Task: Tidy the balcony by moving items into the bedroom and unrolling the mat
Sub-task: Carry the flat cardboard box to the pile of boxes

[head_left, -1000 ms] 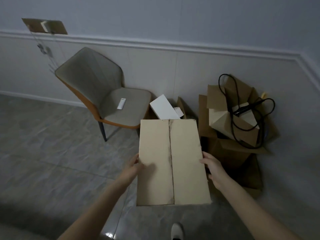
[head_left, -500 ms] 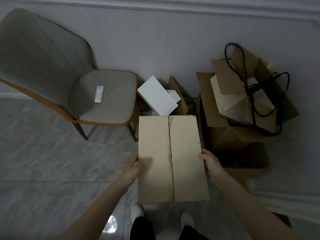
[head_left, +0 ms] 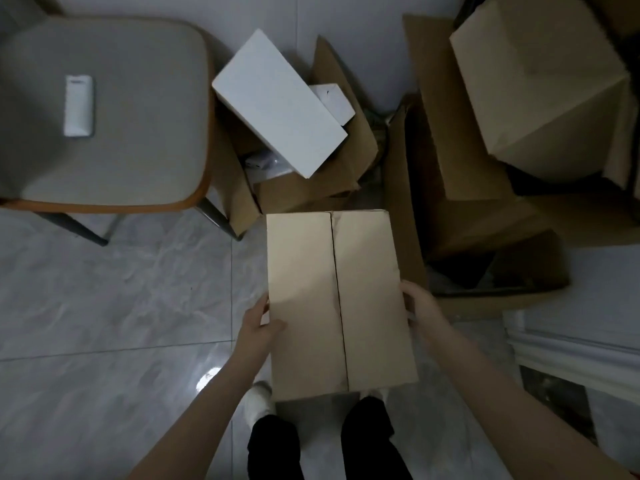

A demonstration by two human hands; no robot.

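Change: the view now looks more steeply down than half a second ago; the chair (head_left: 104, 112) and the pile of boxes (head_left: 485, 140) sit larger and higher in the picture, and both legs now show under the box.
Box position: the cardboard box (head_left: 337, 303) is held in front of the person, above the tiled floor (head_left: 104, 306), just short of the pile against the wall.
Left hand: the left hand (head_left: 258, 322) grips the box's left edge, thumb laid on the top face.
Right hand: the right hand (head_left: 424, 306) is closed on the right edge, fingers wrapped down the side.
Box look: plain tan, oblong, its two top flaps shut with a dark seam down the middle.
Nearby: a white box (head_left: 277, 102) lies tilted on the pile beyond it; a small white object (head_left: 78, 105) rests on the chair seat.
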